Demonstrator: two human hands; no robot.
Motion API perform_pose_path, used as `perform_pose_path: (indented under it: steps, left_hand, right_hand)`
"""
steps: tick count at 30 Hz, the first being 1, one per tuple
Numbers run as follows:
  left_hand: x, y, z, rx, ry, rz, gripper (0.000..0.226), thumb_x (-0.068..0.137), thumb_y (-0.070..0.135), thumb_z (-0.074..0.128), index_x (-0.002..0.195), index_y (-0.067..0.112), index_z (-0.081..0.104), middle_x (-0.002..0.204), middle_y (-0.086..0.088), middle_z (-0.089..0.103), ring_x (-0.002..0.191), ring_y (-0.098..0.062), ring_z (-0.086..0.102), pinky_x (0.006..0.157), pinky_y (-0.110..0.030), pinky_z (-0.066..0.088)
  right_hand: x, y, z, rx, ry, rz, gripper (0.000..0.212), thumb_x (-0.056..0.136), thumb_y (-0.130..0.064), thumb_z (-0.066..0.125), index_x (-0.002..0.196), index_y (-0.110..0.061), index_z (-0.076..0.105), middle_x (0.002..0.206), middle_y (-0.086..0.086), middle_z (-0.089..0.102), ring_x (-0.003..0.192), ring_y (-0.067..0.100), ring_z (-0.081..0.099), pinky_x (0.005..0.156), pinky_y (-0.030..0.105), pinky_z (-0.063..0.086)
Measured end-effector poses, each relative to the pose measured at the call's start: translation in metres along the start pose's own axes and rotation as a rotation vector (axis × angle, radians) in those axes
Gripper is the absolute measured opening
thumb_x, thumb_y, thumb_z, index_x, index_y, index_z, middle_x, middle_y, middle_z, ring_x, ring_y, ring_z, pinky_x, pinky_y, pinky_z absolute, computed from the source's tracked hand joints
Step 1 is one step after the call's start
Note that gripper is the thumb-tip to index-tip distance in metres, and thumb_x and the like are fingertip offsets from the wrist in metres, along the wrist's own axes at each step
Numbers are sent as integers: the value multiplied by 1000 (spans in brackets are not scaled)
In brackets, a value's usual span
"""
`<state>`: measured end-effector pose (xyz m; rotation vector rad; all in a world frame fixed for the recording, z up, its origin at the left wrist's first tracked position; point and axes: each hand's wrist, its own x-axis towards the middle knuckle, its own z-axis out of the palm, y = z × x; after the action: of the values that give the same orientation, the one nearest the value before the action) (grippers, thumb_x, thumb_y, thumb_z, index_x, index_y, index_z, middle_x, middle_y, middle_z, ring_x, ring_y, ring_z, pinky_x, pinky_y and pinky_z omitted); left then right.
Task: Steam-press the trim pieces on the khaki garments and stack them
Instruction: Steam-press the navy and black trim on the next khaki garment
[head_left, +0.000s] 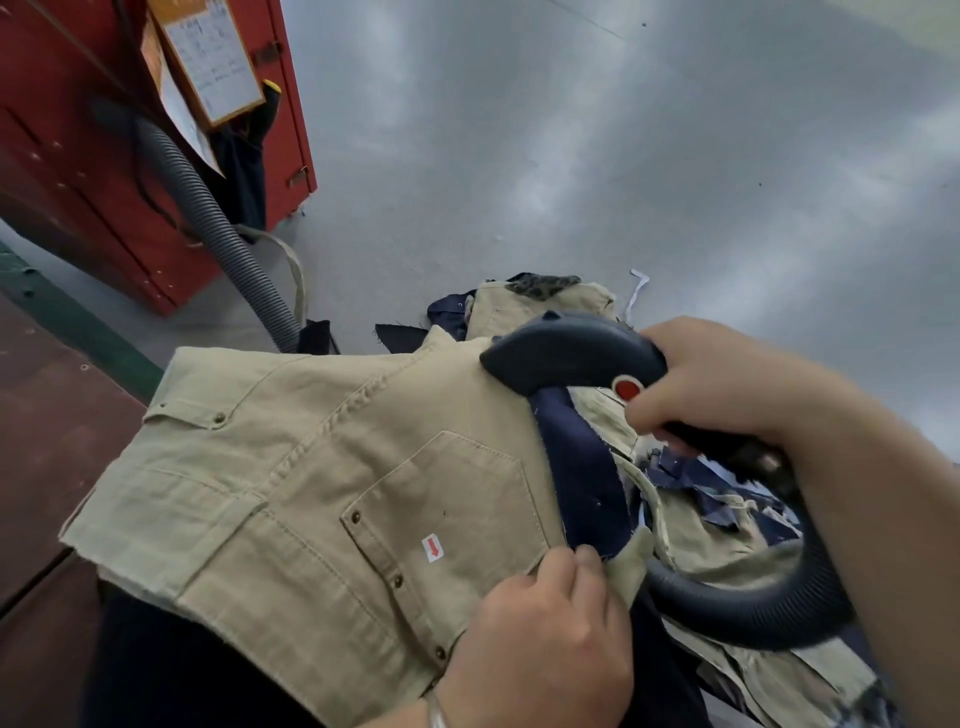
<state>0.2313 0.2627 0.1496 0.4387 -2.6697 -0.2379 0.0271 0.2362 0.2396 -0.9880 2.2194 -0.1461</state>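
the right hand (727, 384) grips the dark plastic steam iron (566, 358) on the khaki cotton garment (322, 467), whose hem the left hand (545, 639) pinches, its underside hiding the table.

head cam | wide-angle | looks forward-down | close over khaki garment (332, 467)

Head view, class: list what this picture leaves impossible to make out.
- Steam iron soleplate: faces down, hidden by its own body.
- Navy trim upper end: under the iron.
- Clipboard writing: too small.
- Left hand fingers: tips tucked under the khaki garment edge.
- Right hand: arm cut off by the frame edge.
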Motion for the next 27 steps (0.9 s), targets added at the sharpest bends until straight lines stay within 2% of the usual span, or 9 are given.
perform_pose_path:
  steps: [4, 7, 9, 13, 17, 20, 23, 25, 27]
  left_hand:
    - [-1, 2, -1, 27, 22, -11, 22, 67, 8, 54, 54, 19, 67, 60, -1, 65, 46, -15, 51, 34, -21, 31]
    - [-1, 2, -2, 31, -5, -1, 17, 64, 9, 59, 54, 20, 67, 59, 0, 64, 47, -15, 51, 35, -21, 30]
    - [-1, 2, -1, 26, -23, 0, 13, 63, 11, 62, 54, 20, 67, 60, 0, 64, 47, -14, 51, 35, -21, 31]
    - [0, 2, 0, 17, -33, -23, 15, 64, 13, 60, 53, 22, 66, 61, 0, 65, 46, -14, 49, 35, -20, 30]
    - [2, 1, 0, 22, -36, -12, 8, 58, 17, 69, 53, 21, 65, 62, -2, 65, 45, -15, 47, 37, -20, 26]
    - [0, 0, 2, 27, -34, -14, 9, 62, 15, 65, 55, 20, 67, 66, -5, 68, 46, -15, 50, 38, -20, 26]
    - [0, 1, 2, -5, -28, -14, 9, 59, 13, 66, 53, 20, 66, 64, -3, 68, 47, -14, 52, 37, -19, 29]
    - [1, 1, 2, -17, -24, -15, 8, 54, 16, 71, 51, 20, 65, 61, -2, 66, 46, -15, 49, 37, -19, 28]
    - [1, 1, 2, 0, -11, -15, 9, 56, 14, 67, 51, 20, 65, 63, -4, 67, 45, -15, 49, 38, -19, 26]
  right_hand:
    - [34, -14, 2, 44, 12, 37, 16, 65, 8, 59, 80, 5, 58, 51, 19, 59, 39, 26, 52, 45, 33, 50]
    - [50, -24, 0, 53, 80, 49, 23, 72, 9, 59, 95, 15, 60, 62, 23, 60, 45, 26, 55, 50, 36, 52]
    - [50, -24, -9, 53, 141, 44, 21, 75, 7, 60, 97, 11, 61, 63, 21, 62, 43, 24, 55, 47, 34, 52]
    - [14, -12, -32, 36, 208, -66, 15, 70, 1, 67, 77, -9, 59, 47, 7, 63, 37, 19, 59, 38, 35, 53]
    - [-39, 5, -39, -145, 113, -119, 27, 54, -32, 68, 79, -28, 61, 47, 5, 65, 37, 19, 63, 41, 37, 53]
    - [-56, 16, -38, -177, -39, -47, 45, 38, -45, 58, 83, -43, 61, 47, 3, 65, 36, 17, 62, 37, 27, 50]
    - [-54, 24, -28, -189, -152, 2, 44, 37, -44, 57, 81, -43, 60, 51, 4, 67, 39, 21, 64, 39, 32, 53]
    - [-46, 24, -23, -174, -187, 13, 40, 41, -36, 61, 81, -34, 61, 53, 10, 68, 41, 24, 65, 40, 36, 54]
    - [-36, 21, -23, -149, -193, 20, 28, 49, -22, 66, 77, -24, 62, 52, 13, 66, 40, 26, 63, 40, 31, 51]
